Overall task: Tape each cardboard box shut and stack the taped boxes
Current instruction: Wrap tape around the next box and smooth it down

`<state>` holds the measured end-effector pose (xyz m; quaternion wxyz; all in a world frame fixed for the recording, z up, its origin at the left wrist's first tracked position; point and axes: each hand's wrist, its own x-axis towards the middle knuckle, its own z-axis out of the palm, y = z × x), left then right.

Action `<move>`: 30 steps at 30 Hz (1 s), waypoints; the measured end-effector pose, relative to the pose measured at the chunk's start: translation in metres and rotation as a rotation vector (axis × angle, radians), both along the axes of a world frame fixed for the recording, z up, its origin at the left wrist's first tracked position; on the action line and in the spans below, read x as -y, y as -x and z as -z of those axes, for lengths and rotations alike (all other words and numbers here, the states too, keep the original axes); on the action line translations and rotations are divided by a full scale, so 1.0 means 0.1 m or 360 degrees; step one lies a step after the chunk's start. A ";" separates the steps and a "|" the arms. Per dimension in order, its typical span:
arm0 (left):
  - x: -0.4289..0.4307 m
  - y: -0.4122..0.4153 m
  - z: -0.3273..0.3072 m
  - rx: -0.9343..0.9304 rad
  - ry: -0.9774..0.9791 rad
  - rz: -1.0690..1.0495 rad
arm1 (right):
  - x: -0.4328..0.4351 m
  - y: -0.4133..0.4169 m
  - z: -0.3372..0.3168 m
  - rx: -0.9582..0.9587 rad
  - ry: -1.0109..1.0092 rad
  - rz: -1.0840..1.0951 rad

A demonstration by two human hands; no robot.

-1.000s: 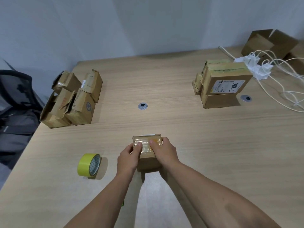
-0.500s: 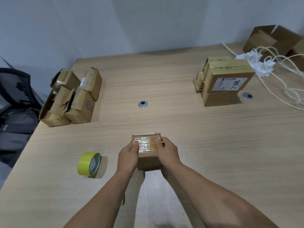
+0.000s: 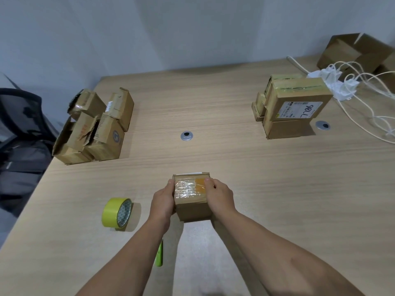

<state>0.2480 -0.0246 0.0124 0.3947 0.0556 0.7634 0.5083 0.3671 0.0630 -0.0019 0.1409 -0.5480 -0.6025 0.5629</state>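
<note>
Both hands clasp the small cardboard box [image 3: 190,207] between them, the left hand [image 3: 162,201] curled round its left side and the right hand [image 3: 220,196] round its right, thumbs laid on the glossy taped top. The box sits on the wooden table [image 3: 277,189] near its front edge, with a yellow-green tape roll [image 3: 117,212] standing on edge just to its left. Well apart from it are a heap of open boxes [image 3: 96,127] at the far left and a stack of taped boxes [image 3: 292,105] at the far right.
</note>
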 end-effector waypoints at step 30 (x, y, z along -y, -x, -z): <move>0.13 -0.01 0.03 0.0099 -0.0202 0.0335 | 0.02 -0.32 -0.13 -0.0426 0.0461 -0.0236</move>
